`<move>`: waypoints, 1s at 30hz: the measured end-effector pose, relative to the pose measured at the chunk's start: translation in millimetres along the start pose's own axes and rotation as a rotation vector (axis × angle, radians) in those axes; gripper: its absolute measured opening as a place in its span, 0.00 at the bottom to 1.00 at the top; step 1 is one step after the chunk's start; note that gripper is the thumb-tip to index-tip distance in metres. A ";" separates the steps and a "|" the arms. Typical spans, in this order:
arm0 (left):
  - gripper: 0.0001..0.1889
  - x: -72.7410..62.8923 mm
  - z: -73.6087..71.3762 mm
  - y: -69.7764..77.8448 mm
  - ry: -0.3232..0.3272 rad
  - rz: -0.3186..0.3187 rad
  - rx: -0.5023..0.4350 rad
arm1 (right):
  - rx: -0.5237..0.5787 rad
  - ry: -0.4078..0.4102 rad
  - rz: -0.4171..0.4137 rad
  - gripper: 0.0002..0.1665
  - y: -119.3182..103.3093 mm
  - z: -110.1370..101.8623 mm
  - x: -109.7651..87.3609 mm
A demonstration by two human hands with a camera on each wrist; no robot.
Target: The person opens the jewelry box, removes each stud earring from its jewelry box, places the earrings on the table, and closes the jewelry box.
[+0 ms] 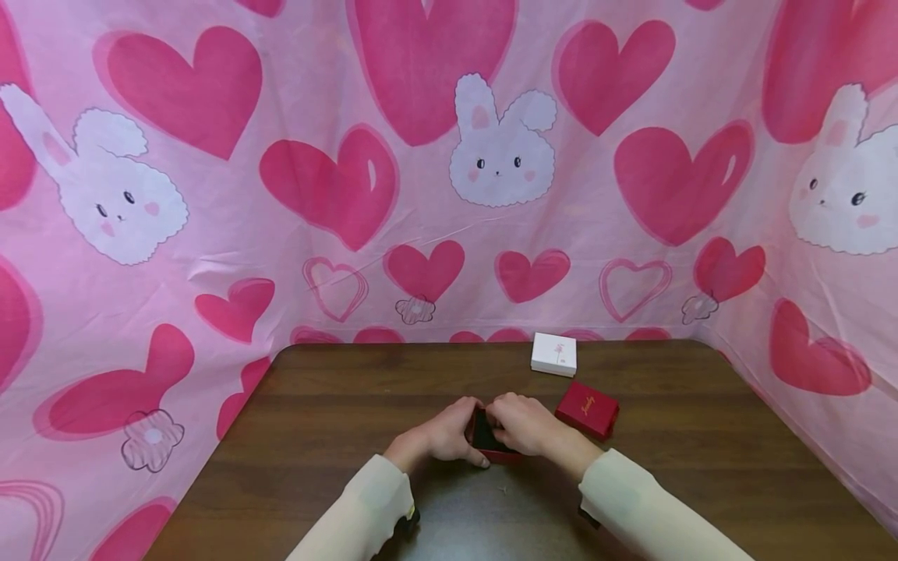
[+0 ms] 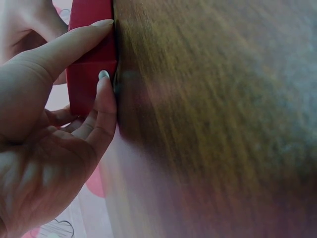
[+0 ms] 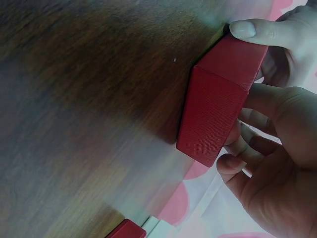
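Note:
A small open red box point(image 1: 503, 458) with a black inside point(image 1: 483, 433) stands on the table between the two hands. The left hand point(image 1: 447, 433) grips it from the left, its thumb along the near wall and its fingers round the side and far edge. Over the box's open top, the right hand point(image 1: 525, 425) has bent fingers reaching in at the right edge; whether they pinch anything is hidden. In the right wrist view the red outer wall point(image 3: 213, 111) faces the camera, with the right hand's curled fingers point(image 3: 232, 163) behind its upper edge.
A red box or lid point(image 1: 588, 409) with gold lettering lies just right of the right hand. Behind it, near the table's far edge, sits a white box point(image 1: 554, 354) with a pink print. Pink heart-patterned cloth point(image 1: 421, 312) hangs around the brown wooden table point(image 1: 337, 444).

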State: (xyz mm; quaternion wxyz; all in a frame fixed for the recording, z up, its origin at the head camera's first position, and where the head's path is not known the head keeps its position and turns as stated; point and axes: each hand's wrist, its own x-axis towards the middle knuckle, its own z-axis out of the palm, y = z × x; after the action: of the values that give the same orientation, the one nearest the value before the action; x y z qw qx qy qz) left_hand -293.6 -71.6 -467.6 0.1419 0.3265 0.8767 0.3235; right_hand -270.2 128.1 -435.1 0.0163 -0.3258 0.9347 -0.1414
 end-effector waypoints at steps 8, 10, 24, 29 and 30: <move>0.40 -3.7 -2.1 9.6 0.002 -0.032 -0.003 | -0.015 0.007 -0.014 0.03 1.5 -1.9 -3.6; 0.40 -4.0 -2.2 10.3 0.002 -0.034 -0.001 | -0.025 0.008 -0.016 0.03 1.1 -2.5 -4.5; 0.40 -4.2 -1.3 10.5 0.005 -0.034 -0.002 | -0.032 0.010 -0.033 0.05 0.3 -2.1 -8.1; 0.41 -3.9 -1.3 10.4 0.003 -0.031 -0.004 | -0.019 0.008 -0.035 0.04 1.9 -1.3 -8.9; 0.41 -3.9 -1.2 10.3 0.002 -0.030 -0.003 | -0.017 0.004 -0.034 0.04 2.2 -1.0 -9.2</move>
State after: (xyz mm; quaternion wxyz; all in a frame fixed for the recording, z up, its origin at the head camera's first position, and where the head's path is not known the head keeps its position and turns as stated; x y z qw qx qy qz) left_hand -286.3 -68.8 -459.8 0.1462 0.3127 0.8812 0.3230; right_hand -264.5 135.7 -435.4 0.0091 -0.3416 0.9302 -0.1344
